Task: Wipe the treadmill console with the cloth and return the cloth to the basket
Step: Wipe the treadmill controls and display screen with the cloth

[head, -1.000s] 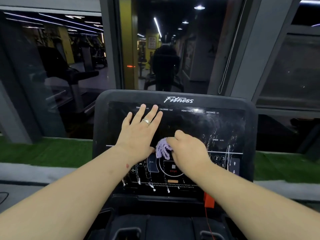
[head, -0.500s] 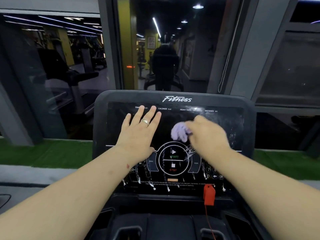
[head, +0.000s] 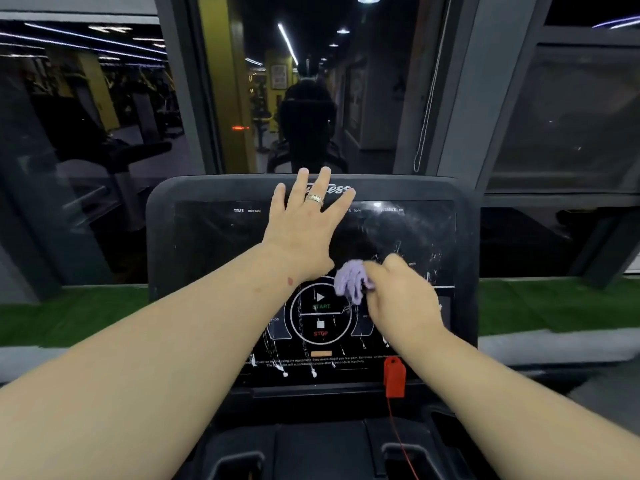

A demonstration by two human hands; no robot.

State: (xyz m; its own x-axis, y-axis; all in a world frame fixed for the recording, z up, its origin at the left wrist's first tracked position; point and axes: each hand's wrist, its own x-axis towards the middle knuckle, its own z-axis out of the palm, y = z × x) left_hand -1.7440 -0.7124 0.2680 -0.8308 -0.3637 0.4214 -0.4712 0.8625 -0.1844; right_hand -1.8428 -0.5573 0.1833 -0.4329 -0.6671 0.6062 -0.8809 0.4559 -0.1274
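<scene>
Lilac cloth mostly hidden in right hand.

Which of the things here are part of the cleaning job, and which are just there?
Part of the job: purple cloth, gripped by the right hand; treadmill console; left hand, spread flat on it.

Just there: red safety clip; ring; window cord.

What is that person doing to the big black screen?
A person is cleaning a treadmill console. The right hand holds a small purple cloth against the screen, just above the round START and STOP buttons. The left hand lies flat near the top, fingers spread. White streaks and drips show on the right and lower parts. No basket is in view.
</scene>
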